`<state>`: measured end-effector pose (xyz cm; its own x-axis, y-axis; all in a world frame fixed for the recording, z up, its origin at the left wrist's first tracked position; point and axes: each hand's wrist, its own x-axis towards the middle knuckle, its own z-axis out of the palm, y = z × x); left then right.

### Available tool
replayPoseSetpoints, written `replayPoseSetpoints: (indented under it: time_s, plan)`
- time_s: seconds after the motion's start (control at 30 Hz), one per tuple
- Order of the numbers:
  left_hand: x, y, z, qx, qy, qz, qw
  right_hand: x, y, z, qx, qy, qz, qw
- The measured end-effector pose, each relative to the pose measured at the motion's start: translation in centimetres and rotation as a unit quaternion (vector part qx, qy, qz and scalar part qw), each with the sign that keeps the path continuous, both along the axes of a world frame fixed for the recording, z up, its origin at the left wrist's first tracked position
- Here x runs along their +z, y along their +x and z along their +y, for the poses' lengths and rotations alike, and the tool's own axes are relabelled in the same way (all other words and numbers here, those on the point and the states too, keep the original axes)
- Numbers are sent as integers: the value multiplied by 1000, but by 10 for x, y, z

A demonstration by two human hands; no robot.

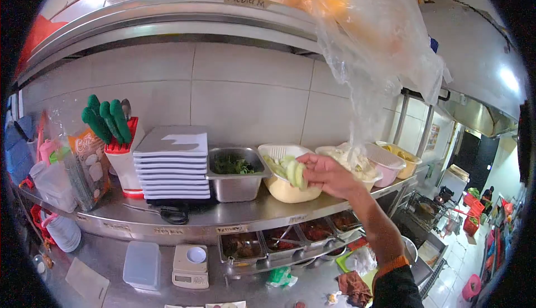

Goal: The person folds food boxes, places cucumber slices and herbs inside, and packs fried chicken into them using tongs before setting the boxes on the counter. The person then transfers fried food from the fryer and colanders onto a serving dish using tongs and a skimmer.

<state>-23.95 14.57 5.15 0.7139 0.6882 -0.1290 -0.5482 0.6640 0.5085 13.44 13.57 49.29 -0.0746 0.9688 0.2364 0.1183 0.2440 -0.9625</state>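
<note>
My right hand (330,176) is closed on several pale green cucumber slices (296,173), pinched between thumb and fingers. It holds them at the front rim of a pale yellow plastic basket (293,194) on the steel shelf. More green slices show inside that basket, partly hidden behind the hand. Left of it stands a steel container (237,189) with dark green leaves. A tub of whitish shredded vegetable (360,165) sits just right of the hand, partly covered by the forearm. My left hand is out of view.
A stack of white square plates (173,165) and a knife holder (124,165) with green-handled knives stand left. Below are steel trays of red food (282,241), a kitchen scale (190,269) and a lidded plastic box (142,266). A clear plastic bag (379,56) hangs overhead.
</note>
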Motion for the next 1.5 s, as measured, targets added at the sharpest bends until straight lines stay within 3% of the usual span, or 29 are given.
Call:
replayPoseSetpoints:
  time_s: [0.07, 0.1, 0.17, 0.2, 0.27, 0.33, 0.43, 0.53, 0.73, 0.9, 0.97, 1.0, 1.03, 1.1, 1.13, 1.17, 1.2, 1.27, 1.33, 1.4, 1.47, 1.5]
  plan:
    - [-38, -3, 25, -229, -69, -90, 967, -20, -27, -19, 35, -3, 68, 997]
    - [40, -2, -19, -28, -11, 2, 1000, -30, -42, -29, 53, -24, 83, 995]
    - [97, 6, -30, 38, -40, 39, 998, -51, -74, -45, 57, -77, 104, 990]
    - [97, 9, -25, 5, 1, -6, 1000, -66, -85, -49, 63, -98, 122, 986]
    - [93, 7, -26, 11, -60, -25, 998, -105, -112, -53, 88, -139, 46, 985]
    - [104, 8, -30, 2, -66, -14, 998, -153, -144, -57, 121, -208, 63, 969]
    - [113, 6, -40, 3, -44, -16, 999, -205, -174, -65, 100, -237, -72, 964]
    - [110, 0, -43, 25, -15, 50, 998, -253, -182, -72, 93, -198, -80, 973]
    - [99, -7, -46, 28, -49, 142, 988, -269, -191, -84, 61, -300, 74, 949]
    - [90, -11, -49, 40, 76, 236, 968, -312, -194, -86, -6, -353, 169, 920]
    - [82, -12, -47, 50, 124, 259, 957, -326, -205, -84, -11, -285, -47, 957]
    - [79, -15, -46, 63, 180, 278, 941, -331, -204, -85, -11, -296, -43, 954]
    - [79, -22, -46, 58, 74, 270, 958, -335, -201, -84, -13, -305, -74, 949]
    - [68, -38, -42, 102, 28, 269, 957, -345, -198, -85, -18, -276, -189, 942]
    - [66, -46, -39, 121, -6, 272, 955, -354, -200, -88, -18, -277, -188, 942]
    - [53, -56, -38, 122, -41, 253, 959, -364, -204, -93, -11, -255, -281, 925]
    - [48, -62, -38, 122, -40, 252, 959, -371, -210, -97, -4, -229, -372, 899]
    - [40, -72, -38, 105, -81, 205, 970, -388, -224, -97, 14, -217, -412, 885]
    - [32, -76, -42, 95, -78, 197, 973, -413, -233, -97, -5, -104, -503, 858]
    - [36, -75, -42, 88, -117, 168, 975, -401, -244, -93, -38, -70, -487, 870]
    - [35, -75, -44, 72, -108, 155, 979, -398, -248, -102, -135, -116, -271, 946]
    - [41, -69, -45, 78, -134, 120, 981, -390, -252, -109, -124, -249, -59, 959]
